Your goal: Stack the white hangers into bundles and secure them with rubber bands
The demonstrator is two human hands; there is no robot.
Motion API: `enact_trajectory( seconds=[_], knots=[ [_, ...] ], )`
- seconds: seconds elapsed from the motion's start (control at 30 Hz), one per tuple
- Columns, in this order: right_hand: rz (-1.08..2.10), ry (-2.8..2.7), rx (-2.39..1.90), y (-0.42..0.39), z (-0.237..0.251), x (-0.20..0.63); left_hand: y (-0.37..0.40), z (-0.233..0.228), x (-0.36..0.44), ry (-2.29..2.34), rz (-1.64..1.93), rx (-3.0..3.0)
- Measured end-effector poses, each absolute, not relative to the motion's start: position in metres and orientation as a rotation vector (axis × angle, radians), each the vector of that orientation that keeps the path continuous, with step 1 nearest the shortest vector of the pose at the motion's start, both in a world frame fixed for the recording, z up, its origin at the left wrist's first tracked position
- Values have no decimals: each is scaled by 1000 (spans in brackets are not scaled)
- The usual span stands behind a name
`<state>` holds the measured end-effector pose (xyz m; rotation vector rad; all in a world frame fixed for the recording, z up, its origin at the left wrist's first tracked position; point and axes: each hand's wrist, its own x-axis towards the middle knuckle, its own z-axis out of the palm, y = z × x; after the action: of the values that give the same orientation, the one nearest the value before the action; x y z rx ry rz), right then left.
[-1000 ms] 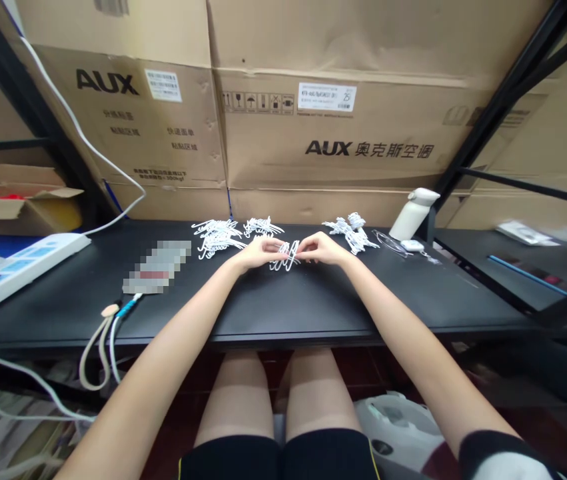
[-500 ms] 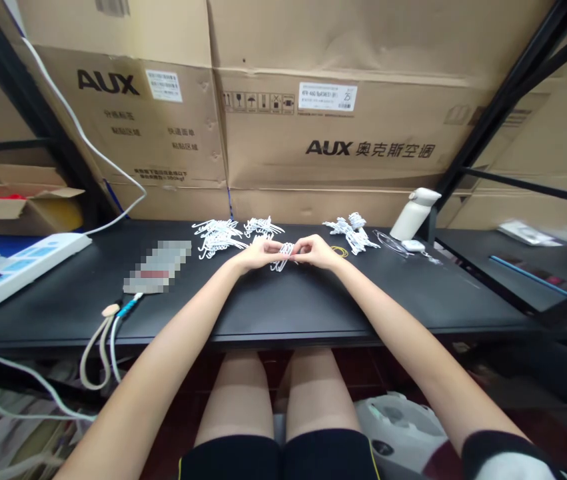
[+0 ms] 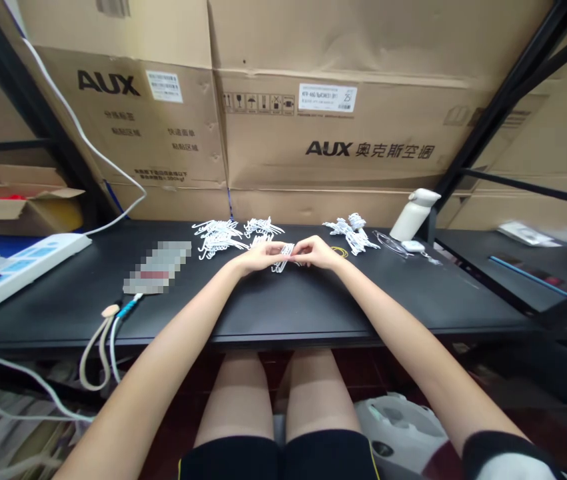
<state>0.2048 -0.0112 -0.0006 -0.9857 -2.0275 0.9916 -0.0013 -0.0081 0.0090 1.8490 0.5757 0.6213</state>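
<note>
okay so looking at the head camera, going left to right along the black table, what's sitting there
power strip → blurred flat item → left pile of white hangers → left hand → small bundle of white hangers held between both hands → right hand → yellow rubber band → right pile of white hangers → white bottle.

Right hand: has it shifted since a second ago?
Yes. The right hand has drawn slightly left, toward the left hand, uncovering the yellow rubber band on the black table.
</note>
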Motion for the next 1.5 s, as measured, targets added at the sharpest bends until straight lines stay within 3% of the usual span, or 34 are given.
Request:
enact_trajectory(
  seconds=[0.77, 1.17, 1.5],
  knots=[
    [1128, -1991, -952, -10, 0, 204, -8, -3, 8, 647, 691, 1802],
    [1058, -2167, -1090, -6, 5, 220, 3, 11, -19, 770, 466, 2010],
    [1104, -2162, -1079, -4, 2, 219, 13, 8, -29, 789, 517, 1874]
  ],
)
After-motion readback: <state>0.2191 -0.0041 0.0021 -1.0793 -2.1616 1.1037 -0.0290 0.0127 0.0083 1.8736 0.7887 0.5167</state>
